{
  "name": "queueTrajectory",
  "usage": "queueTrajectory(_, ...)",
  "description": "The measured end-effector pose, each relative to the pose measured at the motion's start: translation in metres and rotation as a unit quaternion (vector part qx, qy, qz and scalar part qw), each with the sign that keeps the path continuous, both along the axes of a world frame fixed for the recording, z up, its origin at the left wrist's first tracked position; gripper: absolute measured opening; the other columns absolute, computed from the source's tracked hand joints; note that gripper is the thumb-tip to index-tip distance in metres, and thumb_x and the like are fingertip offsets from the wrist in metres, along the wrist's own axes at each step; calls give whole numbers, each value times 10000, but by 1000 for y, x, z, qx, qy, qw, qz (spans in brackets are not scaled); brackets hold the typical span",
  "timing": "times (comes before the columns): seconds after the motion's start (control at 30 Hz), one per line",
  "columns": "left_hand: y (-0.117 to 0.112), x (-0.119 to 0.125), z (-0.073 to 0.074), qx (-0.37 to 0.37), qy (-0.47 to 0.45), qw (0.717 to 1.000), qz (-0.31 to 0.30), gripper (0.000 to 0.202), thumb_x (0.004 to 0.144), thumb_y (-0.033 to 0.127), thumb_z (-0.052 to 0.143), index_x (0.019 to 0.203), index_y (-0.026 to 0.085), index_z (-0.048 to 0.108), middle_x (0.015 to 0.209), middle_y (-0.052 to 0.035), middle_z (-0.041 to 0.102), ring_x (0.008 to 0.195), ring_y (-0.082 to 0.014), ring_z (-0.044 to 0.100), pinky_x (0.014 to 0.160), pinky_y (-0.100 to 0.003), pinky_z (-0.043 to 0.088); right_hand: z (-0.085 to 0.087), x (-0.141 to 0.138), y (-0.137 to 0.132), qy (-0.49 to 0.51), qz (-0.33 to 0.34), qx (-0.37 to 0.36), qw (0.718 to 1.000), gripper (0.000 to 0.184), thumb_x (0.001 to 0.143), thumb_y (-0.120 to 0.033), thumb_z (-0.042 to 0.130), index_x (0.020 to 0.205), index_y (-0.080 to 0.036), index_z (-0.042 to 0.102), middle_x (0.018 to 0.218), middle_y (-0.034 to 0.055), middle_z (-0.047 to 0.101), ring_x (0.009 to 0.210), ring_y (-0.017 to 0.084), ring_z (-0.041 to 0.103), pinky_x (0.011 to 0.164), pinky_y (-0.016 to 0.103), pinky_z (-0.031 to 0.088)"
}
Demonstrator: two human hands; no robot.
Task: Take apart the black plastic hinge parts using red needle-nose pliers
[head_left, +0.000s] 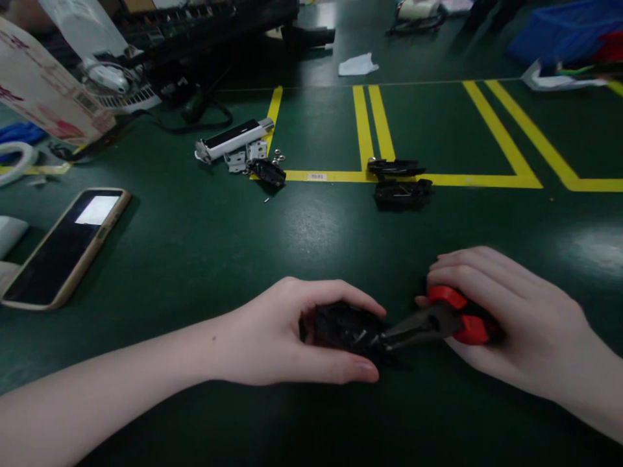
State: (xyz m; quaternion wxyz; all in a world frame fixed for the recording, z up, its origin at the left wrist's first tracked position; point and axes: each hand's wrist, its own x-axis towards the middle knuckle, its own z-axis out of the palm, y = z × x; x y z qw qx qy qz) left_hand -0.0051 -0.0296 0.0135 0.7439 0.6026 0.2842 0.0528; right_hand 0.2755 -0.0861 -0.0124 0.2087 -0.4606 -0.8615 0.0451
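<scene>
your left hand (292, 334) clamps the black part (343, 327), right hand (516, 318) grips the pliers (440, 319), lower centre. slipping tips could pinch you.

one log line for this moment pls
left hand holds black plastic part on green table | right hand holds red-handled pliers, nose on the part | phone lies far left

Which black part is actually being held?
The near black part, cupped in the left hand, pliers from the right hand at it. The other black parts lie loose by the yellow lines.
</scene>
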Motion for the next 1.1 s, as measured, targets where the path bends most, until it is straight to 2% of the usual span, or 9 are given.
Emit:
queueTrajectory(0.07, -2, 1, 0, 29, 11, 999, -8, 461, 865, 351, 800, 1282, 223, 651, 951, -3, 682, 691, -99, 599, 588, -196, 474, -1, 1, 0, -1, 3, -2, 1000, 133, 903, -282, 498, 1018, -236, 545, 931, 64, 633, 852, 243, 624, 694, 382, 499)
queueTrajectory(0.17, -4, 2, 0, 55, 10, 998, -11, 453, 882, 386, 774, 1284, 222, 643, 970, -16, 664, 726, -119, 582, 594, -210, 456, -4, 3, 2, -3, 9, 2, 1000, 166, 880, -269, 519, 1039, -242, 558, 952, 62, 646, 850, 244, 631, 696, 389, 507)
queueTrajectory(0.3, -3, 0, 0, 54, 10, 998, -15, 419, 906, 351, 743, 1292, 232, 634, 1011, -23, 665, 752, -126, 584, 624, -223, 462, -4, 5, 3, -13, 31, 11, 999, 193, 863, -268, 547, 1054, -242, 552, 942, 59, 647, 831, 242, 633, 678, 385, 519)
queueTrajectory(0.5, -5, -2, -3, 52, 7, 999, -1, 410, 918, 351, 737, 1308, 279, 631, 1085, -24, 692, 831, -147, 634, 671, -233, 493, -4, 4, 1, -18, 17, 5, 1000, 192, 857, -219, 502, 1041, -235, 555, 928, 67, 655, 861, 256, 633, 697, 390, 520)
queueTrajectory(0.63, -5, -1, -2, 54, 2, 999, 9, 406, 921, 320, 731, 1311, 267, 631, 1071, -24, 697, 836, -151, 641, 671, -232, 500, -5, 6, 1, -25, 34, 11, 999, 213, 828, -212, 526, 1037, -237, 551, 916, 57, 646, 828, 244, 623, 663, 368, 510)
queueTrajectory(0.77, -5, 1, 2, 51, 6, 999, 12, 404, 930, 306, 716, 1316, 244, 613, 1091, -31, 699, 842, -152, 646, 680, -238, 514, -4, 4, 0, -31, 18, 5, 999, 177, 852, -222, 494, 1024, -242, 531, 921, 58, 623, 851, 249, 613, 676, 370, 503)
queueTrajectory(0.93, -9, 1, 0, 141, -6, 990, 23, 443, 947, 319, 698, 1355, 210, 563, 1243, -72, 689, 1047, -216, 676, 792, -285, 555, -3, 4, 2, -33, 25, 0, 999, 189, 826, -217, 504, 1008, -241, 549, 895, 57, 650, 819, 251, 627, 658, 374, 491)
queueTrajectory(1.1, -12, 0, -6, 221, -53, 973, 24, 439, 971, 291, 675, 1369, 195, 517, 1314, -86, 681, 1134, -211, 683, 952, -312, 563, -1, 7, 4, -24, 25, -17, 999, 174, 817, -235, 522, 979, -244, 583, 879, 58, 681, 801, 252, 640, 650, 381, 494)
